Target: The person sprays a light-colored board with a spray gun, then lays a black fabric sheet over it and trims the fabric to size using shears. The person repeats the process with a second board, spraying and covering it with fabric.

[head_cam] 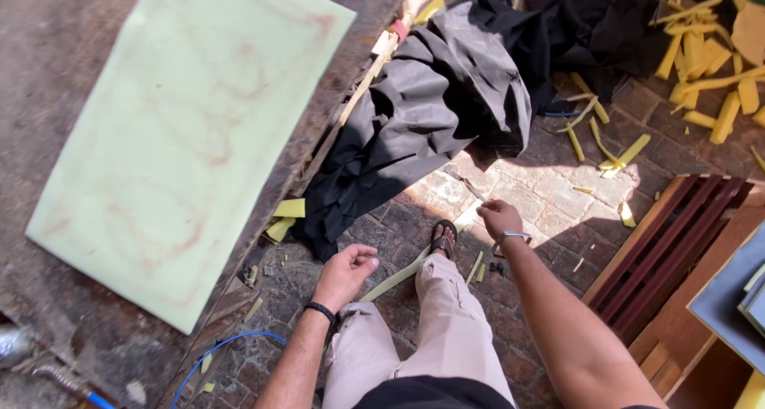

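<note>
A broad worktable [72, 26] with a worn, dark top fills the left of the view, and on it lies a large pale green foam sheet [187, 130], flat and set at an angle, its face marked with faint brownish streaks. To the right of the table, a heap of black fabric [430, 106] spills from the table edge down onto the brick-paved floor [550, 194], with more black cloth bunched behind it. At the right edge stands a dark red slatted wooden frame [677, 241], and beyond the cloth, at top right, a pile of yellow foam offcuts [709, 66] lies scattered on the bricks. Thinner yellow strips are strewn between the cloth and the frame. A blue cable [219, 349] curves along the floor below the table.

The person stands in light trousers, one sandalled foot [444, 237] forward. The left hand [347, 273], with a black band at the wrist, hangs loosely curled and holds nothing; it is near the lower hem of the black fabric but apart from it. The right hand [500, 218], with a metal bracelet, is closed, fingers folded in; whether it grips something small I cannot tell. It hovers just below the fabric heap, not touching it. A long pale foam strip [398, 275] lies on the floor between the two hands.
</note>
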